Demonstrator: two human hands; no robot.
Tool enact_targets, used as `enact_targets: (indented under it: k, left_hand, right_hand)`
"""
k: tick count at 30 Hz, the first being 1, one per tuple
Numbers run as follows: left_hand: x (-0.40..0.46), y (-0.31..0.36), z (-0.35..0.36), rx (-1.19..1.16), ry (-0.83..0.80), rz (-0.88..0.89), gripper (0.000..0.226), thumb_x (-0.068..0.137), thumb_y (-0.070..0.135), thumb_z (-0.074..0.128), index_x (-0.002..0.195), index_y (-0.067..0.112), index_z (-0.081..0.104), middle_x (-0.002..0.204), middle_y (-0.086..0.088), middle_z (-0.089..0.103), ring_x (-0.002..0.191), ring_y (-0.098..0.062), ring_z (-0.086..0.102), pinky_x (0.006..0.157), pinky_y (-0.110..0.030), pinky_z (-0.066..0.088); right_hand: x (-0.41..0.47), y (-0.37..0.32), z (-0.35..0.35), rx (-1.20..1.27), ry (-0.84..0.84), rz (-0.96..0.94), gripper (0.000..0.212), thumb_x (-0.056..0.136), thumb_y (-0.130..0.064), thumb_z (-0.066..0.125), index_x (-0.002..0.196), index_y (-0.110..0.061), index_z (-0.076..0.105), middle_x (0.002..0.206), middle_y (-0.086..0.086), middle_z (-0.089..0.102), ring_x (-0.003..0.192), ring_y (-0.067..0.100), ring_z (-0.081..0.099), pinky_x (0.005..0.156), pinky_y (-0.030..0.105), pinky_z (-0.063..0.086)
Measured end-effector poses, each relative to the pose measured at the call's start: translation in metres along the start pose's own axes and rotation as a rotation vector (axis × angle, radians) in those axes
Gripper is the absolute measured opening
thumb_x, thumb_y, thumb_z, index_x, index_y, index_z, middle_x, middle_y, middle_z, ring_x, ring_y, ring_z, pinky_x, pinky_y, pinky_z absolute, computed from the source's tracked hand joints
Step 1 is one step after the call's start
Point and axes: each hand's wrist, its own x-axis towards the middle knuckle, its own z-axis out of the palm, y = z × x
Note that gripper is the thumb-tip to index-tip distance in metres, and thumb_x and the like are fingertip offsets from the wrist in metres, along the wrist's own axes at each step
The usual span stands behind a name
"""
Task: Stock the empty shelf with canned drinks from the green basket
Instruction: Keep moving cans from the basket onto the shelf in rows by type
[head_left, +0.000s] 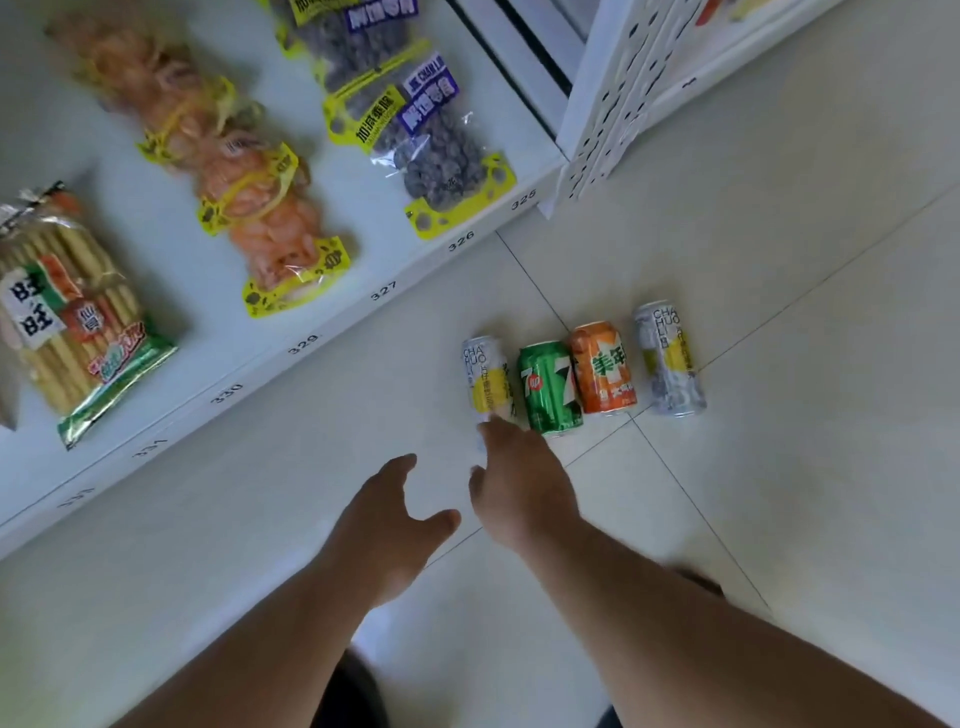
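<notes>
Progress: four cans standing in a row on the floor tiles — white can (487, 376), 7up can (549, 387), orange can (604, 368), second white can (669, 358) — first three touching, fourth just beside. None seen on a shelf yet; stocking judged barely begun or at pick-up stage.

Hands: right hand (522, 486) reaching for white can, fingertips at its base, fingers relaxed, gripping nothing. Left hand (387, 514) beside it, fingers spread, holding nothing.

Containers: green basket not in view; empty shelf not identifiable. Upper shelf (332, 332) holding snack bags: rice crackers (67, 317), orange snacks (249, 208), dark snacks (415, 130). No cans there.
</notes>
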Motion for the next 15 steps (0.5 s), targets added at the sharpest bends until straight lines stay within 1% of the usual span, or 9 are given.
enact_targets:
  k: [2,4,6,8,10,12,14,15]
  left_hand:
    - [-0.003,-0.003,-0.003,-0.006,-0.007,-0.007,0.089,0.081,0.051,0.073,0.154,0.035,0.024,0.157,0.011,0.035,0.139,-0.009,0.041,0.112,-0.037,0.040]
    - [-0.003,-0.006,-0.007,-0.012,-0.003,-0.001,0.088,0.083,0.050,0.072,0.155,0.034,0.023,0.157,0.012,0.033,0.138,-0.008,0.041,0.112,-0.034,0.038]
    - [0.000,-0.010,-0.011,-0.018,0.013,-0.004,0.086,0.084,0.050,0.071,0.154,0.036,0.023,0.157,0.014,0.033,0.137,-0.005,0.041,0.111,-0.032,0.038]
    - [0.005,-0.014,-0.016,-0.042,0.041,-0.004,0.085,0.084,0.048,0.071,0.153,0.037,0.024,0.155,0.014,0.036,0.136,-0.003,0.041,0.111,-0.031,0.038]
    - [0.009,-0.020,-0.022,-0.063,0.060,-0.007,0.084,0.083,0.046,0.072,0.153,0.037,0.026,0.154,0.013,0.039,0.135,-0.002,0.042,0.109,-0.030,0.039]
    - [0.009,-0.025,-0.028,-0.074,0.066,-0.011,0.084,0.083,0.046,0.073,0.153,0.037,0.026,0.153,0.012,0.040,0.136,-0.002,0.042,0.108,-0.031,0.040]
    - [0.001,-0.025,-0.035,-0.076,0.073,-0.011,0.084,0.083,0.046,0.072,0.152,0.038,0.026,0.153,0.012,0.040,0.136,-0.003,0.042,0.109,-0.032,0.040]
    - [-0.005,-0.022,-0.039,-0.079,0.077,-0.008,0.084,0.083,0.046,0.072,0.152,0.038,0.026,0.153,0.013,0.039,0.136,-0.004,0.042,0.108,-0.032,0.040]
  right_hand:
    - [0.002,-0.006,0.001,0.006,0.107,0.026,0.045,0.096,-0.032,0.065,0.136,-0.015,0.051,0.127,0.004,0.061,0.116,0.025,0.057,0.094,0.037,0.055]
    - [0.013,-0.015,0.001,0.036,0.182,0.102,0.053,0.094,-0.040,0.069,0.136,-0.014,0.049,0.128,0.004,0.059,0.119,0.023,0.055,0.097,0.034,0.053]
    - [0.035,-0.027,0.005,0.057,0.152,0.182,0.066,0.091,-0.048,0.072,0.140,-0.012,0.045,0.130,0.005,0.056,0.122,0.023,0.054,0.099,0.035,0.052]
    - [0.060,-0.039,0.012,0.075,0.104,0.280,0.071,0.088,-0.051,0.074,0.139,-0.011,0.044,0.130,0.007,0.056,0.121,0.026,0.054,0.096,0.037,0.052]
    - [0.079,-0.046,0.021,0.122,0.075,0.386,0.061,0.089,-0.046,0.073,0.133,-0.011,0.049,0.129,0.008,0.058,0.118,0.027,0.057,0.091,0.038,0.053]
    - [0.085,-0.048,0.026,0.211,0.035,0.474,0.052,0.084,-0.041,0.073,0.123,-0.013,0.054,0.123,0.008,0.060,0.113,0.028,0.060,0.085,0.036,0.052]
    - [0.080,-0.048,0.022,0.317,0.001,0.518,0.049,0.076,-0.044,0.075,0.108,-0.015,0.052,0.114,0.005,0.063,0.104,0.028,0.065,0.081,0.033,0.055]
    - [0.073,-0.048,0.016,0.359,-0.012,0.514,0.050,0.073,-0.046,0.075,0.104,-0.016,0.050,0.108,0.004,0.064,0.098,0.027,0.066,0.077,0.032,0.056]
